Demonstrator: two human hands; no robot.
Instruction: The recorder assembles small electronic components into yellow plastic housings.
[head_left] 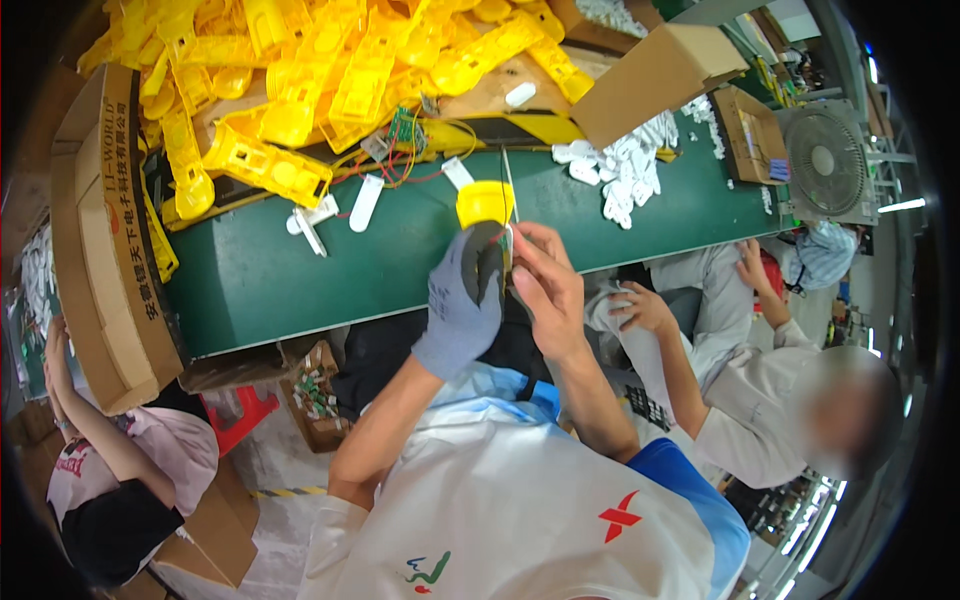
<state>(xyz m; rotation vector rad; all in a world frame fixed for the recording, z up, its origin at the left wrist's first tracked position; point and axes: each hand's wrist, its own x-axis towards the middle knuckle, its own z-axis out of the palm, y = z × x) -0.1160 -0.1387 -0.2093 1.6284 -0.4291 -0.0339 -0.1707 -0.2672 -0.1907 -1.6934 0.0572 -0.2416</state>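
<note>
A small yellow part (485,203) was held up over the near edge of the green table (300,280), raised close to the face so that fine work could be seen. The left hand (462,300), covered by a grey glove, was wrapped round the lower end of the part, which seemed to serve as a steady grip; the fingers were closed on it. The right hand (545,285), bare, was pressed against the left, and a thin rod-like tool (508,185) rose from its pinched fingertips beside the part. Whether the tool's tip touched the part could not be told. The two hands were held together, touching, probably so that one braced the other.

At the far side of the table a heap of yellow casings (330,70) was piled, within reach. Loose wires and a small circuit board (400,135) lay just before the heap, and a few white pieces (365,200) were scattered on the green surface. A further pile of white pieces (625,165) lay to the right, beside an open cardboard box (660,75). A tall cardboard box (100,250) stood at the table's left end. A fan (825,160) was set at the far right. Two other people were seated nearby — one at the right (760,400), one at the lower left (120,470).
</note>
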